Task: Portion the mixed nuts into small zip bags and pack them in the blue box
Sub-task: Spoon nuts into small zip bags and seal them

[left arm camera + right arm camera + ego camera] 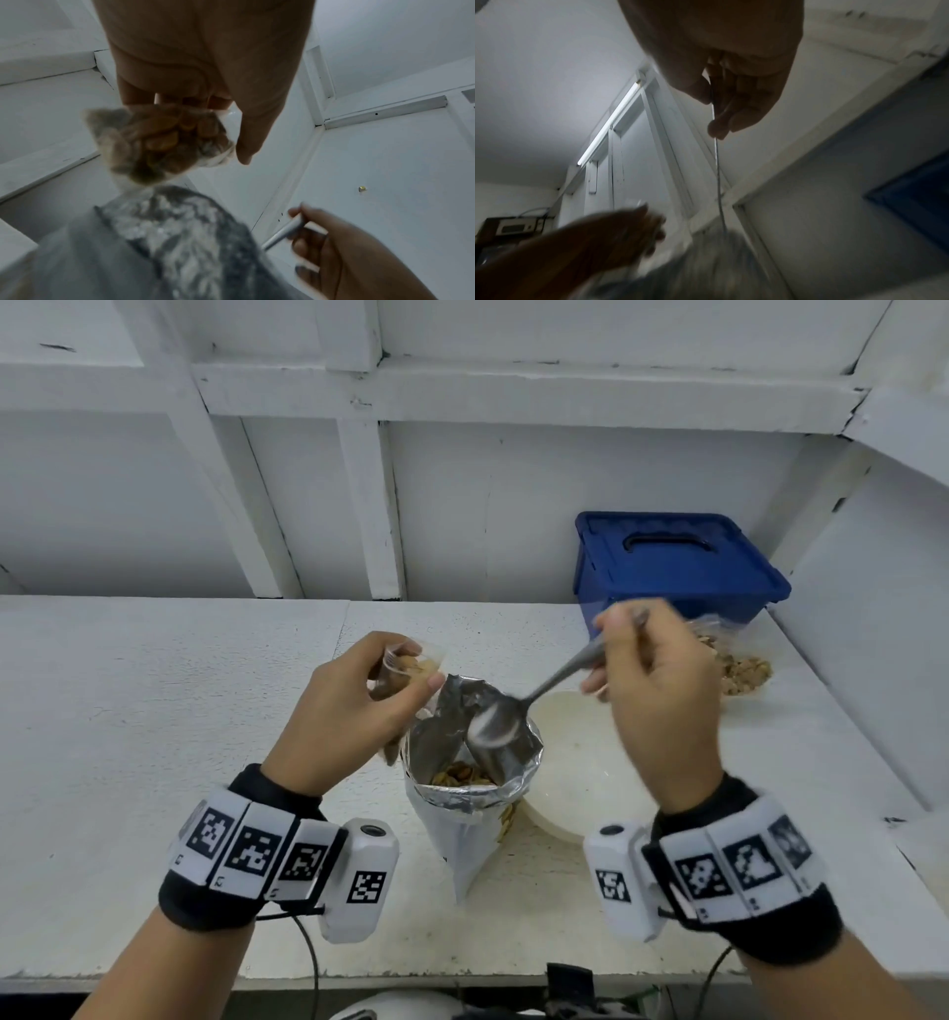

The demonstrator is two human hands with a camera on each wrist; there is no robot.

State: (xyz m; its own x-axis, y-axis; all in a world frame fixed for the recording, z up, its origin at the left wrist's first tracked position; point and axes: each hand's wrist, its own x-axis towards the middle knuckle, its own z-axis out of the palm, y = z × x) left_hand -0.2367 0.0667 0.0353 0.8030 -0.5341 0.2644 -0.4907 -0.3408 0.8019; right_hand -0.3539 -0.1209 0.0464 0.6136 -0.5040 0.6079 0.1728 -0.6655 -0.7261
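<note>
Head view: right hand (662,695) pinches a metal spoon (518,711) over the foil nut pouch (472,793), bowl tilted toward the small zip bag (405,667) gripped in left hand (354,711) just beside.

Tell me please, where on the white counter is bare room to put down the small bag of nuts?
The wide stretch of counter left of the foil pouch is bare, out to the left edge. Right of the pouch it is crowded: the white lid, the clear bag of nuts and the blue box sit close together.
</note>
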